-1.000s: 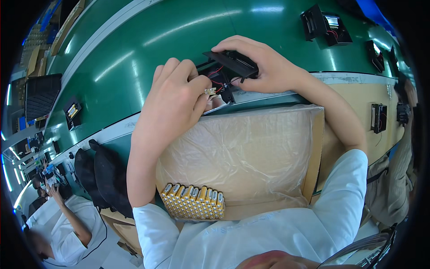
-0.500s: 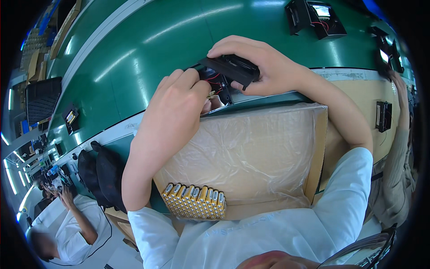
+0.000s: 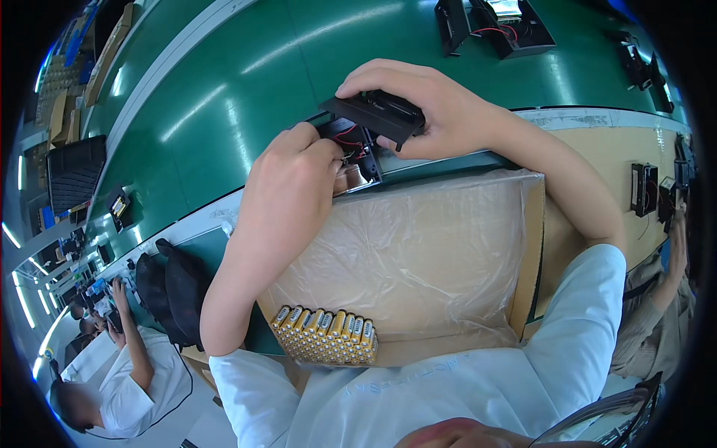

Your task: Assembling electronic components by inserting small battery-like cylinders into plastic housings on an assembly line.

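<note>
1. Nearest, against the wearer's pale blue shirt (image 3: 418, 396), lies a shallow cardboard carton (image 3: 530, 254) with a clear plastic liner (image 3: 418, 239).
2. In the carton's near left corner, gold-and-silver batteries (image 3: 326, 342) stand packed in tight rows.
3. Just beyond the carton's far edge, at the table's border, is an open black case (image 3: 375, 160) with a shiny panel (image 3: 351, 178) and thin red wires (image 3: 348, 132).
4. The left hand (image 3: 291, 179) bends over the case's left side, fingers curled in by the wires; its fingertips are partly hidden, so whether it pinches anything cannot be told.
5. The right hand (image 3: 441, 104) grips a black cover (image 3: 370, 119), fingers over the top and thumb beneath, tilted above the case.
6. Beyond stretches a glossy green table (image 3: 299, 75); at its upper right sits another open black unit (image 3: 523, 33) with red wires.
7. Off to the left, a seated co-worker in white (image 3: 142, 381) raises one arm; at far right, another person's beige sleeve (image 3: 646, 325) shows.
</note>
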Available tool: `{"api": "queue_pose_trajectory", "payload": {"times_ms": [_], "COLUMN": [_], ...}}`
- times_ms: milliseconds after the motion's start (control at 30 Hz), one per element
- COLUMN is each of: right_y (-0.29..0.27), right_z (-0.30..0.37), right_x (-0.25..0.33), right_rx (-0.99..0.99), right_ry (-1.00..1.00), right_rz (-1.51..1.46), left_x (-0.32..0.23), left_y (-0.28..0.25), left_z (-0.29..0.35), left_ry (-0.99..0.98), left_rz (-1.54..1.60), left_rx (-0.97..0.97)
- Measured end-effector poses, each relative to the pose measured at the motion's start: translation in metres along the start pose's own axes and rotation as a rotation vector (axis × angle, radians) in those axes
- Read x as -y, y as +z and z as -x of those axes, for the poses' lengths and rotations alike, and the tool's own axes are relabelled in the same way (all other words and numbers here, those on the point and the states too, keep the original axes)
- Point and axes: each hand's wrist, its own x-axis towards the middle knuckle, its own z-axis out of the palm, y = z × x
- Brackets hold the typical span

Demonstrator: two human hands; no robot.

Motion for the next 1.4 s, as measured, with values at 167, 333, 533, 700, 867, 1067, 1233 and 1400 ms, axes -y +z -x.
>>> {"api": "queue_pose_trajectory", "payload": {"times_ms": [167,333,533,700,867,1067,1233,1400], "right_y": [-0.001,-0.002,-0.002,-0.001,-0.001,-0.001,-0.002,0.001], "right_z": [0.001,0.000,0.000,-0.002,-0.001,-0.002,0.000,-0.001], "right_x": [0.002,0.002,0.000,0.000,0.000,0.000,-0.001,0.001], "right_rx": [0.007,0.011,0.013,-0.043,-0.045,-0.030,-0.013,0.005], "right_ry": [-0.005,-0.013,-0.041,-0.062,-0.042,-0.002,0.023,0.081], "right_rz": [-0.003,-0.004,-0.020,-0.017,-0.028,-0.019,-0.008,-0.014], "left_x": [-0.001,-0.002,-0.007,-0.004,-0.004,0.005,0.004,0.005], "left_y": [0.000,-0.001,-0.007,-0.010,-0.010,-0.017,-0.020,-0.015], "left_z": [-0.001,-0.002,-0.007,-0.011,-0.016,-0.018,-0.016,-0.011], "left_ry": [0.006,0.056,0.027,0.070,0.144,0.172,0.194,0.169], "left_rz": [-0.059,-0.145,-0.164,-0.113,-0.123,0.018,-0.008,-0.074], "left_rx": [0.027,0.039,0.131,0.208,0.241,0.349,0.366,0.376]}}
